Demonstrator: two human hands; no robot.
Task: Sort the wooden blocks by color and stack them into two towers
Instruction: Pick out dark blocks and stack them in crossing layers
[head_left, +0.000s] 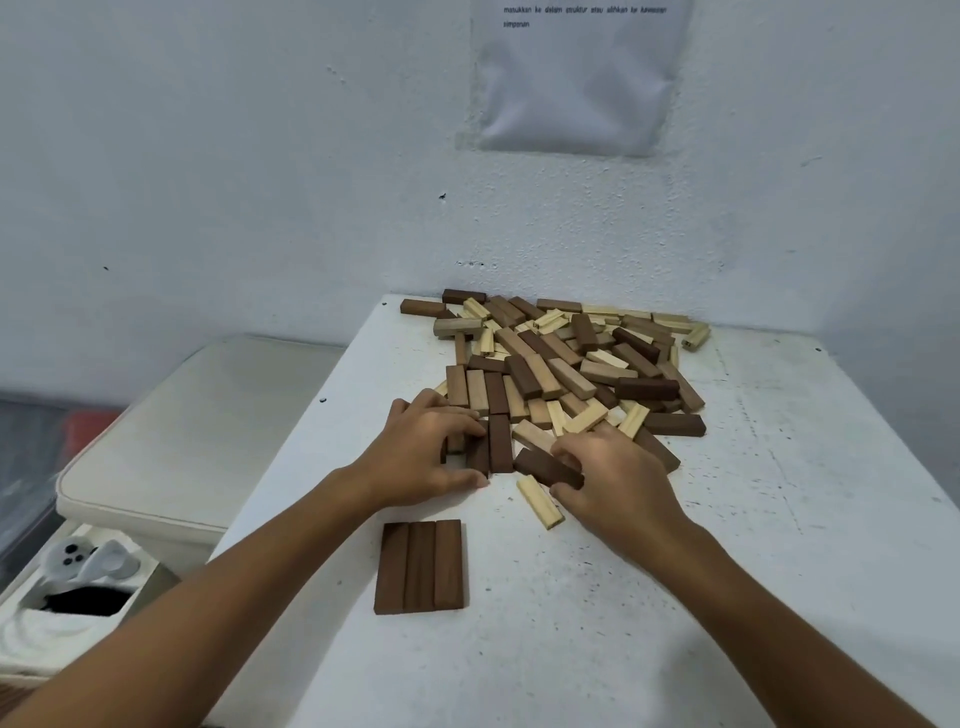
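Head view suggests both hands should lift cleanly: left hand (423, 447) pinching upright dark brown wooden blocks (491, 441), right hand (613, 467) gripping another dark rectangular wooden block (545, 467), then lay them crosswise on the flat row of three dark brown blocks (420, 566) nearer the person.

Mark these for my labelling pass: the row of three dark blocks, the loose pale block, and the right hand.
row of three dark blocks (420, 566), head view, middle block's top face.
loose pale block (540, 502), head view, top face.
right hand (615, 475), head view, back of hand.
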